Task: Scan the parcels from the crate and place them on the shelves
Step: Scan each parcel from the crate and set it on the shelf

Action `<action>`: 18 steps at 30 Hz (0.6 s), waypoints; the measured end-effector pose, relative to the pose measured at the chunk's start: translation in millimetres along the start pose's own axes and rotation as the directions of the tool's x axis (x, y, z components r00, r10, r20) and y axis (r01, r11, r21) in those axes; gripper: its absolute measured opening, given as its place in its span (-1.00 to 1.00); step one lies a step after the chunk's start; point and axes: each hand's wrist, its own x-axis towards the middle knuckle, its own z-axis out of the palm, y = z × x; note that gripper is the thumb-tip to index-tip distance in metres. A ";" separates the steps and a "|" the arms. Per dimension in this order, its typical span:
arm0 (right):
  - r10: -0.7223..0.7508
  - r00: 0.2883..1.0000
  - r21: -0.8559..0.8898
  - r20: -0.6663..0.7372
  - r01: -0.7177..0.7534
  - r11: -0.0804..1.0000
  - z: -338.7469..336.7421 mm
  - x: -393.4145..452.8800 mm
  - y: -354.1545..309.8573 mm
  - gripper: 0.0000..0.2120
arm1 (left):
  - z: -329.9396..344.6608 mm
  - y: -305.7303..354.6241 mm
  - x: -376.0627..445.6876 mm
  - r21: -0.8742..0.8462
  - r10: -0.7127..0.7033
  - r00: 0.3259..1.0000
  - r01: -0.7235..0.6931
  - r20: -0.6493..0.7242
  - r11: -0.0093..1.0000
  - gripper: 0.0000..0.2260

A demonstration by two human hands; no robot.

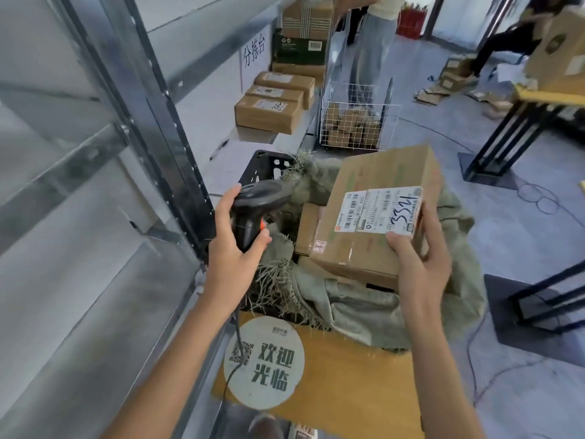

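Left hand [231, 245] grips scanner [253, 207]; right hand [418, 264] holds labelled parcel [373, 217] above crate [266, 167], scanner at parcel's 9 o'clock.

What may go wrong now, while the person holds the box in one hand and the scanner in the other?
1. The right hand grips the cardboard box only at one corner, above the crate; it might tip or slip.
2. The scanner in the left hand points beside the shipping label, so the scan may miss.
3. The scanner cable hangs down past the crate and may snag.
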 end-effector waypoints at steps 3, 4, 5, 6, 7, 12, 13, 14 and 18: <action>-0.013 1.000 -0.118 0.022 0.016 0.993 13.3 7.9 15.1 -0.28 | 13.8 -5.9 24.7 0.067 -0.020 0.997 0.015 0.080 0.998 -0.33; -0.017 0.999 -0.164 0.037 0.023 0.986 17.8 9.6 20.1 -0.26 | 18.4 -9.5 33.3 0.054 -0.049 0.992 0.043 0.114 0.998 -0.33; -0.017 0.998 -0.215 0.055 0.029 0.976 22.2 10.7 24.6 -0.24 | 23.1 -13.3 41.8 0.037 -0.083 0.986 0.079 0.145 0.996 -0.33; -0.014 0.997 -0.270 0.074 0.033 0.962 26.1 11.2 29.1 -0.23 | 27.9 -17.2 49.3 0.018 -0.118 0.977 0.117 0.175 0.993 -0.31; -0.012 0.996 -0.323 0.090 0.040 0.946 29.8 11.3 33.7 -0.23 | 32.5 -21.8 56.1 0.006 -0.151 0.967 0.153 0.203 0.988 -0.29; 0.008 0.993 -0.474 0.117 0.049 0.879 39.5 11.4 49.8 -0.29 | 51.8 -39.5 70.9 0.109 -0.237 0.910 0.212 0.339 0.971 -0.16; 0.013 0.992 -0.488 0.123 0.050 0.872 40.9 11.5 51.2 -0.29 | 54.5 -42.1 70.6 0.130 -0.260 0.901 0.228 0.347 0.965 -0.13; 0.018 0.991 -0.501 0.129 0.049 0.864 42.3 12.1 52.3 -0.30 | 56.5 -44.7 70.4 0.145 -0.278 0.896 0.242 0.346 0.959 -0.10; 0.049 0.991 -0.535 0.128 0.027 0.845 51.4 13.9 56.2 -0.30 | 57.8 -58.1 72.5 0.120 -0.337 0.877 0.314 0.343 0.942 -0.09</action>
